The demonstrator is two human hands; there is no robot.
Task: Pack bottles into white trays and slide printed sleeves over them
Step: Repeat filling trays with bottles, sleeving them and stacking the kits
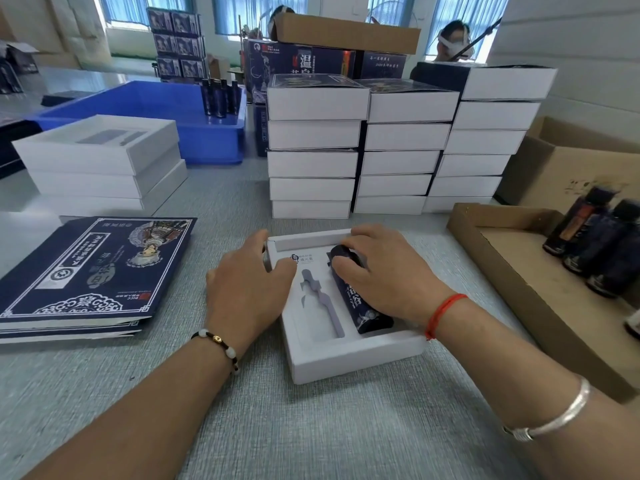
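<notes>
A white tray lies on the grey table in front of me. A dark blue bottle lies in its right slot, cap end away from me. My right hand presses on the bottle's upper half, fingers curved over it. My left hand rests on the tray's left edge, thumb on the white insert. A grey tool-shaped cutout shows in the tray's middle. Flat printed sleeves lie stacked at my left.
Stacks of sleeved boxes stand behind the tray. A cardboard tray with several upright bottles is at the right. Empty white trays and a blue bin are at the left. Two people sit at the back.
</notes>
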